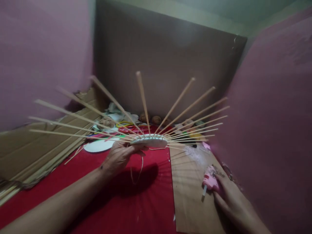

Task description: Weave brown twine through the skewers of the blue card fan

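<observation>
My left hand [122, 153] is closed on the near left edge of a white round disc [152, 142], held up above the red surface. Several thin wooden sticks fan outward from the disc's rim, and a loop of thin cord [136, 182] hangs below my fingers. At the lower right, my right hand [225, 191] grips a pink hot glue gun [210, 178] over the brown board. A whitish glue stick [204, 192] pokes out of the glue gun toward me. Part of the gun is hidden by my fingers.
A red sheet [151, 201] covers the left and middle, with a brown board [190, 208] to its right. Behind lie another white disc [99, 145], balls of twine [106, 123] and assorted supplies. Folded cardboard [48, 139] lines the left; pink walls stand on both sides.
</observation>
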{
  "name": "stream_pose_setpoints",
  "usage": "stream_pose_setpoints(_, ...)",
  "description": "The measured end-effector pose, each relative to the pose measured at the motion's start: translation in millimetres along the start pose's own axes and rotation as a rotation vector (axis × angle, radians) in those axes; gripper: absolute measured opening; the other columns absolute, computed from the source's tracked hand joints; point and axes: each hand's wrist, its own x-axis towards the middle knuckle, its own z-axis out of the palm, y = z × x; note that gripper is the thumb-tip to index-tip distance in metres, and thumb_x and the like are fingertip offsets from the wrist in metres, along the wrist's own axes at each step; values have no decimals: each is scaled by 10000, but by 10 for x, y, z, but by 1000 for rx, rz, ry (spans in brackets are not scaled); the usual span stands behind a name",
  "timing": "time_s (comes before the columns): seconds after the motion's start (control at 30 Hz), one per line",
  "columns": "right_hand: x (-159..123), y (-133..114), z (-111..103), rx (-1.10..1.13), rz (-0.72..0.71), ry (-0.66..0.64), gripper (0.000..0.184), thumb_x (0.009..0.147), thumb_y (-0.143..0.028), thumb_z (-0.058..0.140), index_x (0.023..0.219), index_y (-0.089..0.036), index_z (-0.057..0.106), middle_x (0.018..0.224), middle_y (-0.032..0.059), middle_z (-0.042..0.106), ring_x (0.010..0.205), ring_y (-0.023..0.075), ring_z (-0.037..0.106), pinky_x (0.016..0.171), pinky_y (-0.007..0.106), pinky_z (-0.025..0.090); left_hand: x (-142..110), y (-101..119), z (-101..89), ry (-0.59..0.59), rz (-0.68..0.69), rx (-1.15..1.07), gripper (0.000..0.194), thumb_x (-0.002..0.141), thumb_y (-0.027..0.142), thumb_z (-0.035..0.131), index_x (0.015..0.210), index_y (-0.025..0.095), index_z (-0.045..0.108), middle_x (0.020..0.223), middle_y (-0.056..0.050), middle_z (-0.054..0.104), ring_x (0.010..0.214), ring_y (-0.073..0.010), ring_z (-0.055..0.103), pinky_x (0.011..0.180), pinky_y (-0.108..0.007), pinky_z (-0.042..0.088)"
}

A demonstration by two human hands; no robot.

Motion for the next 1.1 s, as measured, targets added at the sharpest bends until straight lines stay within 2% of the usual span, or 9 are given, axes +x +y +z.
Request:
stream_pose_setpoints(0.17, 31, 89, 189, -84, -18, 152, 543, 741, -260, 440, 1252, -80, 475, 1265, 201, 531, 1209, 346, 465, 965, 509, 401, 35, -27, -41, -1, -45, -107, 211, 706, 229, 696, 898, 141, 688, 836, -64, 726, 756, -192, 681, 669, -281, 556)
stream_pose_setpoints(0.3, 10, -28, 49, 38, 171, 205, 579, 740, -362, 484, 1265, -120, 493, 1175, 173, 608, 1124, 354, 537, 900, 503, 455, 52, -35, -39, 32, -46, -149, 230, 694, 238, 711, 892, 125, 679, 820, -72, 726, 736, -190, 682, 682, -292, 557)
stream_pose_setpoints(0.4, -40, -217, -184, 346, 456, 178, 501, 715, -426, 572, 1167, -212, 585, 1142, 107, 646, 1018, 313, 608, 818, 403, 515, 59, -60, -30, 47, -24, -185, 219, 676, 216, 726, 863, 113, 676, 793, -68, 724, 712, -182, 680, 678, -288, 556)
stream_pose_setpoints(0.43, -59, -284, -259, 516, 524, 155, 466, 683, -445, 610, 1077, -198, 635, 1050, 110, 685, 944, 310, 636, 738, 366, 540, 59, -68, -27, 52, -18, -188, 209, 666, 207, 733, 842, 109, 677, 775, -63, 722, 700, -177, 677, 674, -281, 555)
stream_pose_setpoints(0.53, -109, -472, -423, 896, 591, 127, 407, 648, -466, 660, 935, -179, 684, 925, 107, 706, 812, 277, 652, 559, 281, 526, 53, -76, -15, 71, -10, -175, 171, 659, 199, 739, 788, 105, 679, 722, -49, 714, 679, -162, 670, 672, -264, 550)
stream_pose_setpoints(0.73, -15, -947, -577, 1101, 411, -142, 346, 606, -361, 745, 901, -186, 703, 646, 64, 667, 436, 130, 512, 355, 212, 398, 23, -18, 23, 85, -9, -75, 243, 705, 254, 702, 898, 110, 665, 803, -66, 715, 694, -172, 673, 578, -247, 539)
stream_pose_setpoints(0.8, 112, -1141, -604, 1202, 325, -192, 323, 663, -372, 702, 948, -221, 701, 817, 90, 704, 491, 142, 574, 347, 203, 407, 12, -4, 37, 59, -4, -59, 268, 721, 260, 685, 944, 112, 653, 863, -83, 713, 715, -186, 679, 548, -245, 531)
stream_pose_setpoints(0.9, 329, -1339, -594, 1391, 144, -387, 378, 726, -359, 636, 1094, -271, 647, 800, 53, 703, 541, 170, 620, 347, 222, 449, -7, 2, 58, 11, 14, -102, 277, 731, 266, 671, 962, 117, 646, 906, -95, 710, 765, -206, 683, 585, -272, 541)
stream_pose_setpoints(1.1, 718, -1527, -432, 1430, 24, -498, 316, 689, -250, 673, 1002, -299, 672, 939, 10, 697, 673, 179, 658, 410, 226, 516, -76, 40, 113, -18, 71, -134, 198, 678, 289, 714, 812, 149, 672, 735, -30, 705, 750, -192, 666, 706, -310, 535)
